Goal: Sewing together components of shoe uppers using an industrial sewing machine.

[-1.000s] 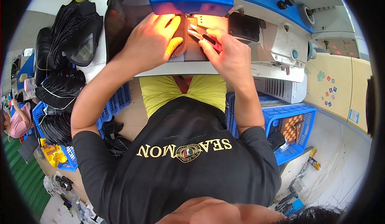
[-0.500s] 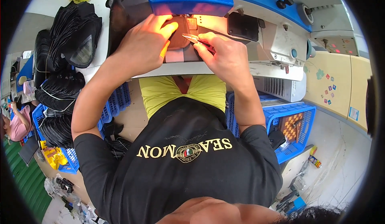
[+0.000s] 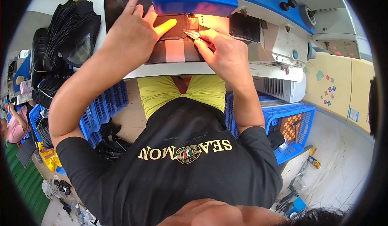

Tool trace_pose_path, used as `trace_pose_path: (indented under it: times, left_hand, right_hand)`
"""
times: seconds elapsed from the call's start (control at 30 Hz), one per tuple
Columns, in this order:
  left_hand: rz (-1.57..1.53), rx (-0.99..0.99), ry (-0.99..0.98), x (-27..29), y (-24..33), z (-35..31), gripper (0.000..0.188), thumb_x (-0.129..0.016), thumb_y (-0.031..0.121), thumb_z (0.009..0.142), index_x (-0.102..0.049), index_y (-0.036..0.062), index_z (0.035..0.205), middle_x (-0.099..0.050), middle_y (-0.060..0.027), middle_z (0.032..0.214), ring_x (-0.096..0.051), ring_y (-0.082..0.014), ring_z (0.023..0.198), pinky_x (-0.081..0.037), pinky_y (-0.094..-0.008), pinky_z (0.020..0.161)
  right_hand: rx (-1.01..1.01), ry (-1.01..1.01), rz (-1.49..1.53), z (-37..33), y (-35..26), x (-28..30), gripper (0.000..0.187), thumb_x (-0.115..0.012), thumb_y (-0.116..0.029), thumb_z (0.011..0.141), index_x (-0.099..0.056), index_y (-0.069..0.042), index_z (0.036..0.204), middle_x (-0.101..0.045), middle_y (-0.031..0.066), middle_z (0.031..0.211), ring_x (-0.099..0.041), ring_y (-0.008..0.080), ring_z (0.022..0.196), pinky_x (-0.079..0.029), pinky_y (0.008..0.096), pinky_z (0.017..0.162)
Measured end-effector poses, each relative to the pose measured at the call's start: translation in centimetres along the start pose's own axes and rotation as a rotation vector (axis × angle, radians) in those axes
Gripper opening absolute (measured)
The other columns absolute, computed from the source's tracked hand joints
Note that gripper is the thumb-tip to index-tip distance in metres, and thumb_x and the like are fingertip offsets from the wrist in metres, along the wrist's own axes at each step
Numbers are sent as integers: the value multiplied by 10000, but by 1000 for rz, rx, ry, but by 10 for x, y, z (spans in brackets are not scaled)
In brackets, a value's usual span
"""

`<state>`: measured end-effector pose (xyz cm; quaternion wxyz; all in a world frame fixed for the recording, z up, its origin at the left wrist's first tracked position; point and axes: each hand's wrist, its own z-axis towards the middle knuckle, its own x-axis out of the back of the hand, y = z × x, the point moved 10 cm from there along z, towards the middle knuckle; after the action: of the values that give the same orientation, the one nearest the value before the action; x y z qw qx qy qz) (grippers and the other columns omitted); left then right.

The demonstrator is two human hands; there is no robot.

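Warm orange light (image 3: 213, 22) glowed just beyond the right hand (image 3: 226, 54). A white table edge (image 3: 169, 68) ran on the near side of both hands. Cream panels (image 3: 338, 78) with small stickers (image 3: 329, 89) stood far right of them; tan floor (image 3: 135, 115) showed nearer the body than the left hand (image 3: 135, 36).

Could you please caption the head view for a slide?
Left hand spread partly over a brown piece, right hand holding a pointed metal tool, at a blue machine.
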<state>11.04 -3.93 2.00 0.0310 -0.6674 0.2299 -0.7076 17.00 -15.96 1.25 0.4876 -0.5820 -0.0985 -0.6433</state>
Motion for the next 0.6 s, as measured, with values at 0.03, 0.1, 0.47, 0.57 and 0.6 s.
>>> trace_pose_path:
  times: [0.03, 0.1, 0.47, 0.57, 0.6]
  left_hand:
    - [22, 0, -15, -1, -3, 0, 504, -547, 171, 878, -574, 214, 1379, -621, -119, 1117, -580, -294, 1076, -254, -475, 1169]
    - [45, 1, -30, -5, -9, -1, 507, -555, 198, 897, -557, 254, 1400, -610, -103, 1093, -578, -288, 1040, -256, -468, 1171]
    - [-136, -128, -87, -20, -29, 11, 449, -569, 329, 937, -569, 289, 1383, -573, -24, 1115, -539, -182, 938, -458, -311, 849]
    - [-168, -147, -25, -19, -32, 13, 420, -583, 324, 931, -600, 268, 1347, -568, -35, 1174, -552, -218, 980, -476, -339, 861]
    - [-168, -144, -26, -25, -38, 14, 420, -583, 324, 931, -600, 268, 1347, -568, -35, 1174, -552, -218, 980, -476, -339, 861]
  right_hand:
    - [0, -2, -1, 0, 1, -1, 211, -757, -233, 811, -722, -104, 974, -712, 96, 844, -677, 296, 704, -535, 372, 624]
    - [7, 15, 16, -1, 1, 0, 219, -760, -230, 809, -720, -102, 983, -714, 99, 846, -678, 298, 703, -535, 374, 625]
    - [-24, -8, 13, -1, 2, -1, 242, -766, -223, 805, -712, -86, 997, -712, 109, 837, -684, 294, 716, -534, 370, 626]
    - [-21, -12, 10, -1, 1, -1, 244, -768, -223, 803, -711, -86, 998, -712, 108, 836, -684, 293, 715, -534, 370, 625]
    - [-21, -17, 9, -1, 1, -2, 244, -770, -222, 802, -711, -87, 996, -711, 107, 836, -684, 291, 713, -534, 369, 623]
